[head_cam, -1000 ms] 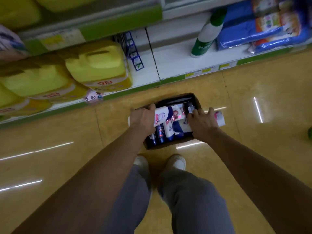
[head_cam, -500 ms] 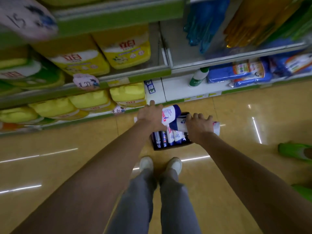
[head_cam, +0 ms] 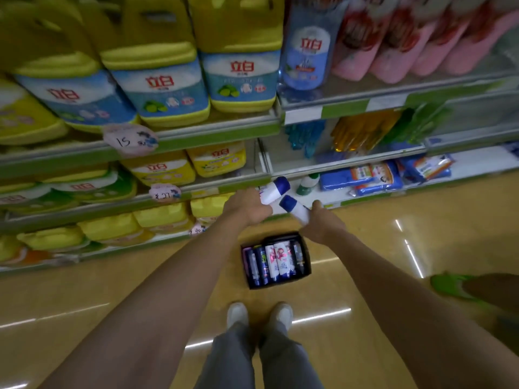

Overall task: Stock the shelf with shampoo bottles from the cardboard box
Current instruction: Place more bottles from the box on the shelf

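Left hand (head_cam: pixel 247 207) and right hand (head_cam: pixel 323 223) each grip a blue-capped shampoo bottle (head_cam: pixel 273 190) above the cardboard box (head_cam: pixel 276 261) on the floor (head_cam: pixel 393 234); yellow detergent jugs (head_cam: pixel 165 88) crowd the shelves' (head_cam: pixel 219 133) front edges.

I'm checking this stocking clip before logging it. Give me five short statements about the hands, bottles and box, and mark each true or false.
1. Each hand holds a bottle. True: the left hand grips one bottle, the right hand another.
2. The held bottles have red caps. False: both caps are blue.
3. The box sits on the floor in front of the shoes. True.
4. The box is empty. False: several bottles lie in it.
5. The jugs on the shelves are pink. False: they are yellow.
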The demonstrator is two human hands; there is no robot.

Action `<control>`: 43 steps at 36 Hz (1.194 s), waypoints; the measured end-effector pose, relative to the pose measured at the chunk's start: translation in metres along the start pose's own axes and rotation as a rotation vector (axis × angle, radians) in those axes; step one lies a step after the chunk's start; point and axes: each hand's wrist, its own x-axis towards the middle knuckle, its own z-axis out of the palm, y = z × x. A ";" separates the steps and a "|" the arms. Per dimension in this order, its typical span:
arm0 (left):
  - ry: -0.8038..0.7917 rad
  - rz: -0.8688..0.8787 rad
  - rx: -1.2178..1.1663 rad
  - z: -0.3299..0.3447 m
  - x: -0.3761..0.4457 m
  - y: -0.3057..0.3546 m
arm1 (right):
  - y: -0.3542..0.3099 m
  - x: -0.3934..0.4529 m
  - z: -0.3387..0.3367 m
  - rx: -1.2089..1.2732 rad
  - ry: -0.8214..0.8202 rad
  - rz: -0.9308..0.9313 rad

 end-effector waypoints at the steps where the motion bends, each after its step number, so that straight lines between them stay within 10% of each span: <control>1: -0.003 -0.008 -0.074 -0.005 -0.003 0.003 | -0.002 -0.003 -0.007 0.016 0.011 0.005; 20: -0.180 0.031 -1.003 -0.090 -0.026 0.069 | -0.026 -0.048 -0.124 0.569 0.133 -0.096; 43: -0.032 0.293 -1.068 -0.159 -0.072 0.124 | -0.050 -0.089 -0.216 0.895 0.069 -0.393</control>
